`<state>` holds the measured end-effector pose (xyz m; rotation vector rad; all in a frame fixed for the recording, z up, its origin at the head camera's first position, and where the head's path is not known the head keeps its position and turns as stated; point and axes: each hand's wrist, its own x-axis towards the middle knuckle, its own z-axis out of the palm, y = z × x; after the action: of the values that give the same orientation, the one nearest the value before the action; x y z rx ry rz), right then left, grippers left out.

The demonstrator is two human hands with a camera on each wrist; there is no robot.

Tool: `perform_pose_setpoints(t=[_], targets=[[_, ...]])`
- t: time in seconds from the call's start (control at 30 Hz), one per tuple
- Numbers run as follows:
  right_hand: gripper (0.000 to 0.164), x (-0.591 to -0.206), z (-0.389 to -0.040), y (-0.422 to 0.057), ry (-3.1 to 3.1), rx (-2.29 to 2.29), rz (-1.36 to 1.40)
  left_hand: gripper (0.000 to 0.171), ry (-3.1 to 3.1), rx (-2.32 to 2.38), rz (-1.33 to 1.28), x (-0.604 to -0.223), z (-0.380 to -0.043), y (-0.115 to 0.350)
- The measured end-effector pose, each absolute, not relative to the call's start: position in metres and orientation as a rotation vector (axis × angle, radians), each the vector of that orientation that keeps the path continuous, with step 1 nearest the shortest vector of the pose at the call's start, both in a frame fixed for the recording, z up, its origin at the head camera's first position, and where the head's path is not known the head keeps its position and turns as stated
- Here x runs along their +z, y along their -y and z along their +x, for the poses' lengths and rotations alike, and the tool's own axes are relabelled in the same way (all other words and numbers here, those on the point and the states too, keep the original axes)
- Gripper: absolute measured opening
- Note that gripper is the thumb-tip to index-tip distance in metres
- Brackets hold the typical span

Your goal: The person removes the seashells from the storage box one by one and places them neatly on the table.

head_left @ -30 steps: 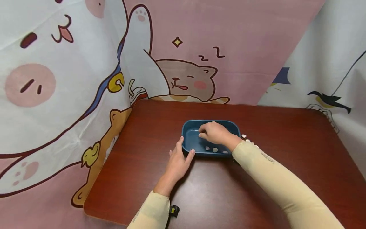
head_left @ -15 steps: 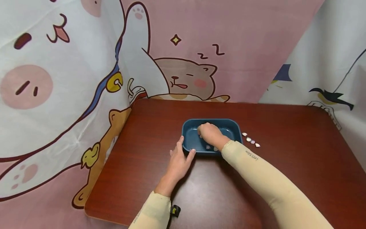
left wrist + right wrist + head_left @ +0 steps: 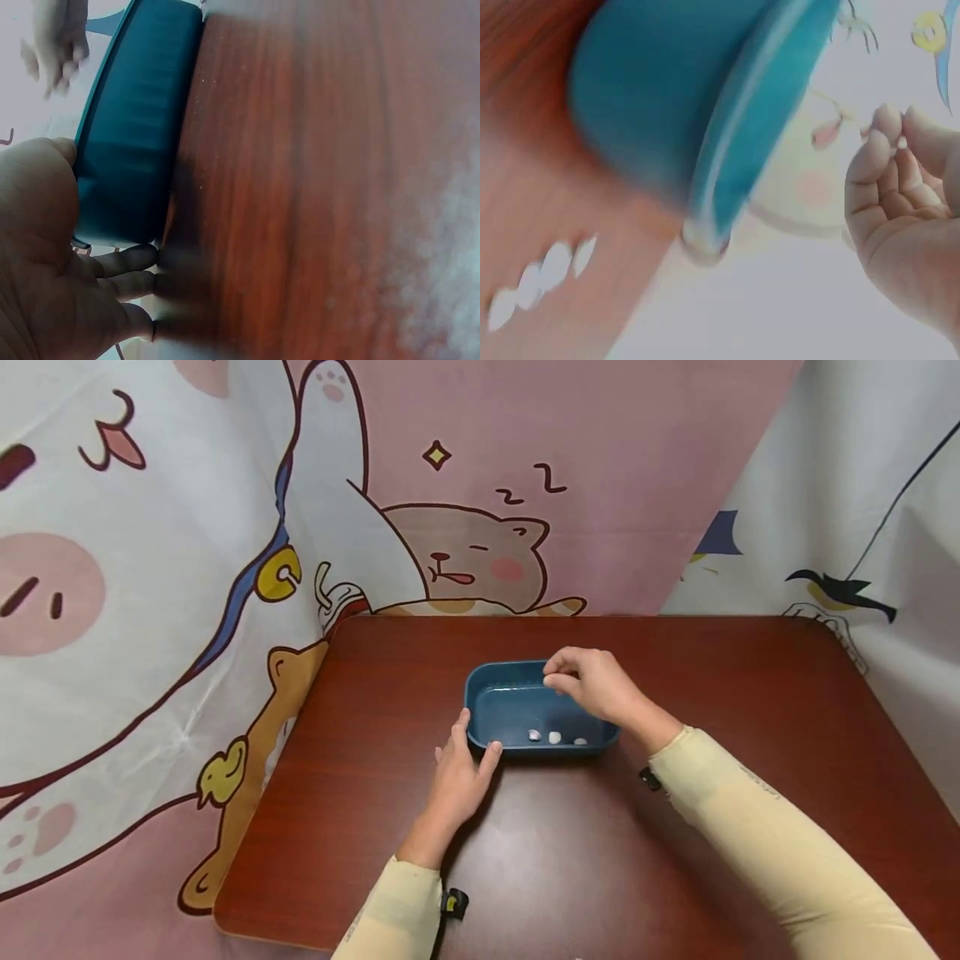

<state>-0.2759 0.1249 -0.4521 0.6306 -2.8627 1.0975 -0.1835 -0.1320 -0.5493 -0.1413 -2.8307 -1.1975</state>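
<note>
A dark blue rectangular tray [image 3: 506,749] stands on the table, with three small white shells [image 3: 554,737] inside along its near side. My left hand [image 3: 456,777] rests against the tray's near left corner, thumb at the near rim and the other fingers straight along the left end. Over the tray's far right part is my right hand [image 3: 596,685], raised above the rim. In the right wrist view its thumb and index finger pinch a tiny white piece, apparently a shell [image 3: 901,142], mostly covered by the fingertips.
Several white shells [image 3: 555,266] lie in a row on the table beside the tray's right end, hidden behind the right arm in the head view. The brown wooden table [image 3: 360,827] meets a cartoon-printed cloth [image 3: 615,485] at its back and left edges.
My right hand has come up out of the tray and moved right, its fingertips now pinched together. The left hand keeps its place at the corner. The head view has shifted slightly.
</note>
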Motion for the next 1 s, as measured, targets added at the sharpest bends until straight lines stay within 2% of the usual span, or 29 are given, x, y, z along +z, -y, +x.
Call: perform_pose_setpoints(t=[0.13,0.27,0.47,0.53,0.8,1.0], targets=[[0.02,-0.443,-0.27,-0.172,2.884,1.082,0.432,0.084,2.821,-1.196,-0.126,-0.548,-0.187,0.133],[0.027,-0.452,-0.269,-0.216,2.965,0.982,0.305,0.084,2.799,-1.203,-0.113,-0.552,-0.19,0.135],[0.019,-0.484,-0.263,-0.268,3.079,0.856,0.303,0.087,2.757,-1.226,-0.09,-0.561,-0.189,0.138],[0.015,-0.493,-0.26,-0.281,3.114,0.829,0.345,0.088,2.768,-1.246,-0.076,-0.553,-0.185,0.137],[0.003,-0.518,-0.252,-0.301,3.199,0.652,0.575,0.085,2.88,-1.181,-0.082,-0.55,-0.183,0.133],[0.012,-0.521,-0.254,-0.296,3.224,0.611,0.541,0.084,2.897,-1.168,-0.073,-0.55,-0.181,0.13]])
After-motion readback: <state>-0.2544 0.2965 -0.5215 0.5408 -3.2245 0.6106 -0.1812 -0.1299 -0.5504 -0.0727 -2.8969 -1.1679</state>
